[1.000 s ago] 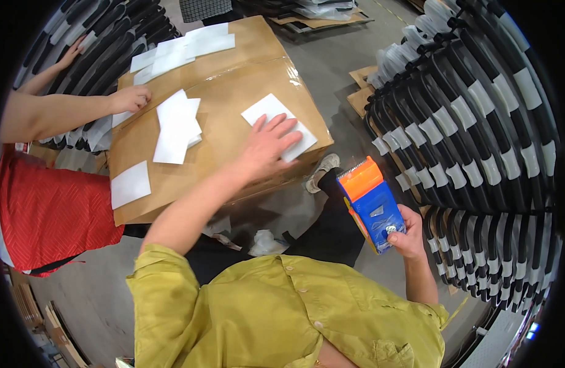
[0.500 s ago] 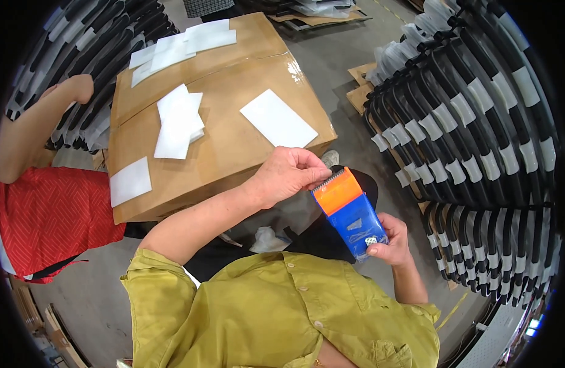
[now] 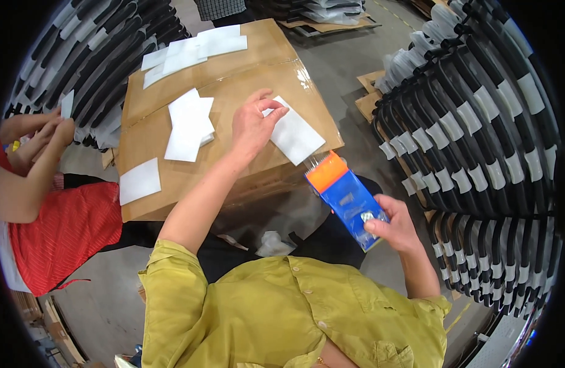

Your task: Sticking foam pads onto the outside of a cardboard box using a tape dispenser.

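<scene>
You wear a loose yellow-green shirt (image 3: 251,319), creased across the front, at six o'clock. Pale round buttons (image 3: 309,291) run down it, and a stitched pocket (image 3: 386,354) sits at five. Your left sleeve (image 3: 175,270), toward eight o'clock, is short and wide; below it your left hand (image 3: 251,126) is bare. Black trousers (image 3: 334,242) show toward five, and something small and gold-coloured (image 3: 320,360) glints at your open neckline.

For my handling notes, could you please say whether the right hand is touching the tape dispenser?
Touching: the head view shows the right hand gripping the tape dispenser at its blue lower end, without a gap.
</scene>
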### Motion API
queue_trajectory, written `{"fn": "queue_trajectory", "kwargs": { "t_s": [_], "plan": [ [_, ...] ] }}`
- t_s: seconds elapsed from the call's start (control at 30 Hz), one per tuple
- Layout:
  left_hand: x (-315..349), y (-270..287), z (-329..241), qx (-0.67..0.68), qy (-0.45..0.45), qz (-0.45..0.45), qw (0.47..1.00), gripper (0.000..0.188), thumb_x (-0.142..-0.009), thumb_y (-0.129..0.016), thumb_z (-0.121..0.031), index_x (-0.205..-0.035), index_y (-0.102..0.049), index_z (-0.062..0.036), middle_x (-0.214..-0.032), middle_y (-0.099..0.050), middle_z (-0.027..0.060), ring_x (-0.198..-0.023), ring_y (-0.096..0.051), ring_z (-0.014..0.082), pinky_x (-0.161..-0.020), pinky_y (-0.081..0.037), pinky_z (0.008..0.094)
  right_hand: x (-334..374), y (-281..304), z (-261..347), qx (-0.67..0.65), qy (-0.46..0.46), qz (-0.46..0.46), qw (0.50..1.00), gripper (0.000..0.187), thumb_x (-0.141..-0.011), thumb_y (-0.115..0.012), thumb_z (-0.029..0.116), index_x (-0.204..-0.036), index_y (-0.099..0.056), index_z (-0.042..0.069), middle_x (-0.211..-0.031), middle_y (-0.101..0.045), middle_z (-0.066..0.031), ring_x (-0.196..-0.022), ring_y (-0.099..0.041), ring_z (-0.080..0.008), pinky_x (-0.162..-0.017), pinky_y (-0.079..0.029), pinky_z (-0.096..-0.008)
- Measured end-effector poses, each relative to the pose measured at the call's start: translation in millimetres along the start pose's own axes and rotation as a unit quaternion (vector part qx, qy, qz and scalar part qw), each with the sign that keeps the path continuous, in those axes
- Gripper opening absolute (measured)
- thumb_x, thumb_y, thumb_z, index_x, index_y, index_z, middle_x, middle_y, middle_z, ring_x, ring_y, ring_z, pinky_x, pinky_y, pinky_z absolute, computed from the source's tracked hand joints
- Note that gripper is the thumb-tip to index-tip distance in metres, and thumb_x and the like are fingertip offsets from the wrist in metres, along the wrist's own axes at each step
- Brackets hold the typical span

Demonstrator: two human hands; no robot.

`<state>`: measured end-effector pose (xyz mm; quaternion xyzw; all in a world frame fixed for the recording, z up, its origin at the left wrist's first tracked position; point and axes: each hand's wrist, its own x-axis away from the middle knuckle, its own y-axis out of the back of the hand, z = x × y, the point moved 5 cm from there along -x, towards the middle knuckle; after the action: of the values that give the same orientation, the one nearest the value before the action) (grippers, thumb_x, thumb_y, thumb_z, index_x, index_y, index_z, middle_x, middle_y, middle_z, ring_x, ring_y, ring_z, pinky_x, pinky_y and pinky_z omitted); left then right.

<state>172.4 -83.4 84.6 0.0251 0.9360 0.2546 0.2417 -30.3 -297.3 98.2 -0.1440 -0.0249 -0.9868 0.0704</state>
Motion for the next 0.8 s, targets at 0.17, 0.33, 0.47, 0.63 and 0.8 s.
{"fn": "queue_trajectory", "kwargs": {
  "t_s": [0.17,0.33,0.47,0.63,0.8],
  "plan": [
    [-7.6,-8.5,15.8,-0.165,0.004,0.045,0.985,0.022,-0.068,-0.067,-0.025,-0.081,-0.065,-0.0078,-0.118,-0.047,0.0112,-0.112,-0.041,0.0227,-0.093,-0.027,0.0421,-32.8,-6.0,2.7,-0.054,0.003,-0.001,0.999,0.034,-0.070,-0.067,0.024,-0.087,-0.055,-0.003,-0.079,-0.059,-0.0053,-0.070,-0.052,-0.0079,-0.065,-0.042,-0.0216],
    [6.5,12.5,-5.9,-0.226,-0.080,-0.138,0.961,0.037,-0.072,-0.064,-0.025,-0.099,-0.055,-0.0017,-0.114,-0.048,0.0134,-0.108,-0.043,0.0244,-0.088,-0.034,0.0389,-35.8,-6.0,-7.3,-0.117,-0.028,0.010,0.993,0.033,-0.070,-0.066,0.022,-0.087,-0.055,-0.004,-0.082,-0.060,-0.0068,-0.072,-0.053,-0.0087,-0.067,-0.042,-0.0219],
    [94.7,12.9,2.2,0.227,0.370,0.189,0.881,0.052,-0.083,-0.050,-0.040,-0.110,-0.044,0.0038,-0.099,-0.056,0.0137,-0.089,-0.056,0.0221,-0.076,-0.044,0.0308,-19.8,-0.3,-18.8,-0.105,-0.026,-0.005,0.994,0.035,-0.070,-0.066,0.024,-0.088,-0.055,-0.004,-0.083,-0.059,-0.0073,-0.073,-0.053,-0.0091,-0.067,-0.042,-0.0219],
    [124.8,-44.0,-12.5,0.477,0.512,0.231,0.676,0.056,-0.081,-0.051,-0.047,-0.104,-0.050,0.0037,-0.097,-0.058,0.0111,-0.088,-0.057,0.0190,-0.078,-0.044,0.0314,-0.3,-10.3,-26.5,-0.136,-0.045,0.016,0.990,0.037,-0.069,-0.068,0.024,-0.089,-0.055,-0.003,-0.084,-0.059,-0.0064,-0.073,-0.053,-0.0086,-0.067,-0.042,-0.0212],
    [111.6,-50.1,-21.2,0.521,0.445,0.102,0.721,0.032,-0.080,-0.060,-0.025,-0.102,-0.053,-0.0029,-0.097,-0.058,0.0088,-0.085,-0.057,0.0187,-0.070,-0.047,0.0296,15.6,-16.7,-45.3,-0.119,-0.029,-0.006,0.992,0.037,-0.070,-0.069,0.025,-0.090,-0.055,-0.003,-0.081,-0.059,-0.0047,-0.070,-0.053,-0.0077,-0.062,-0.043,-0.0209]
  ]
}}
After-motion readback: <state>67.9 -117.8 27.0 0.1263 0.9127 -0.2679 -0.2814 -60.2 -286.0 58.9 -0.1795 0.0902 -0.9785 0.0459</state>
